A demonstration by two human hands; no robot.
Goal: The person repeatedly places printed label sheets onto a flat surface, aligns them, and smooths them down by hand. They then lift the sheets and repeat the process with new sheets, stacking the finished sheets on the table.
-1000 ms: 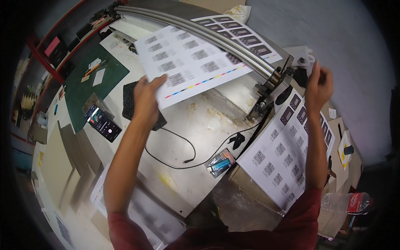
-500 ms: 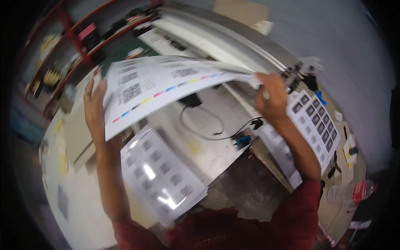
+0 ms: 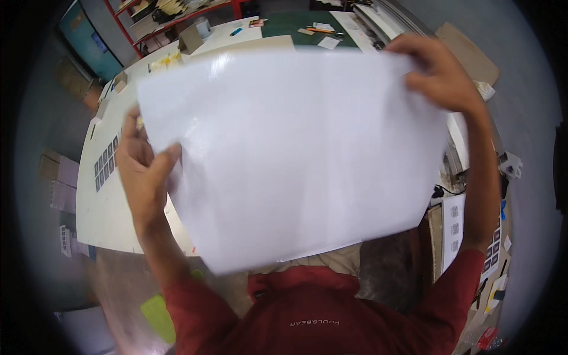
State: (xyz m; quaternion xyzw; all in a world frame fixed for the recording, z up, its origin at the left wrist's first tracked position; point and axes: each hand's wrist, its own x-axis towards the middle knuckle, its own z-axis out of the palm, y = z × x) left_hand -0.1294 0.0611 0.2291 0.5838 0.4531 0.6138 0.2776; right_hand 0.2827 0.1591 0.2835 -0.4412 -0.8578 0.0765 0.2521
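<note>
A large glossy white sheet of paper [image 3: 284, 154] is held up between my hands, its blank face toward me. My left hand [image 3: 145, 168] grips its left edge, thumb over the front and fingers behind. At the upper right corner, my right hand [image 3: 438, 74] pinches the sheet, its fingertips partly blurred. The paper spans most of the space between my forearms and covers much of the worktable [image 3: 103, 216] behind it. A small printed sheet with dark rectangles [image 3: 106, 164] lies on the table left of my left hand.
At the back, a green cutting mat [image 3: 284, 25] carries small papers and an orange pencil [image 3: 319, 31]. Red shelving [image 3: 183, 18] stands beyond. A sheet of printed square codes [image 3: 454, 228] lies by my right forearm; a bottle with a red label [image 3: 488, 338] is low right.
The sheet has swung from its tilted, printed side to the blank side facing me. My view and both hands have turned leftward, and the stack of printed sheets is out of sight.
</note>
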